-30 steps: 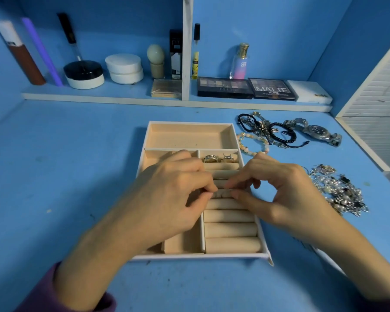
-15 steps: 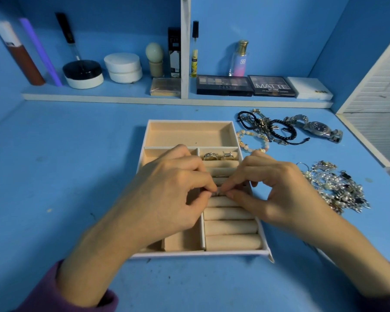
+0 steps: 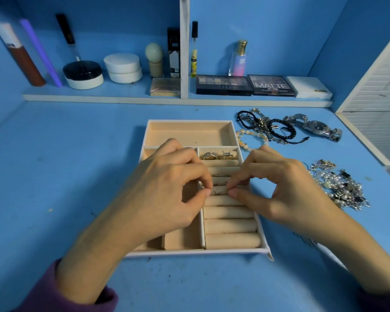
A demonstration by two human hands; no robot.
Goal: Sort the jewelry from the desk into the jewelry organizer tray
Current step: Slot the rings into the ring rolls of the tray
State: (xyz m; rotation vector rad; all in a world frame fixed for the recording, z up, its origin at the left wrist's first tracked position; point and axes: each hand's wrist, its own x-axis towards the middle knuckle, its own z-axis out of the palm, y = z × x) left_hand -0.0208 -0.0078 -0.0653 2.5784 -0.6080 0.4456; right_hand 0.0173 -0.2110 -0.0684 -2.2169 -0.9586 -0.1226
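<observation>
A beige jewelry organizer tray (image 3: pixel 189 122) sits on the blue desk, with ring rolls (image 3: pixel 231 226) down its right side. Two chunky rings (image 3: pixel 220 155) stand in the top slot. Thin rings (image 3: pixel 220 175) show in the slots below. My left hand (image 3: pixel 167 188) pinches a small thin ring (image 3: pixel 213 192) at a middle slot. My right hand (image 3: pixel 277 188) pinches at the same roll a little to the right; what it grips is hidden. Loose on the desk lie a bead bracelet (image 3: pixel 245 140), black cord bracelets (image 3: pixel 266 129), a metal watch (image 3: pixel 315 127) and a tangled heap of silver jewelry (image 3: pixel 338 183).
A low shelf (image 3: pixel 144 97) at the back carries cosmetic jars, bottles and eyeshadow palettes (image 3: pixel 245 85). A white slatted panel (image 3: pixel 378 104) closes off the right side. Bare blue desk lies left of the tray.
My two hands have drawn slightly apart over the ring rolls, and the thin ring between the fingertips now shows. The tray and loose jewelry have not moved.
</observation>
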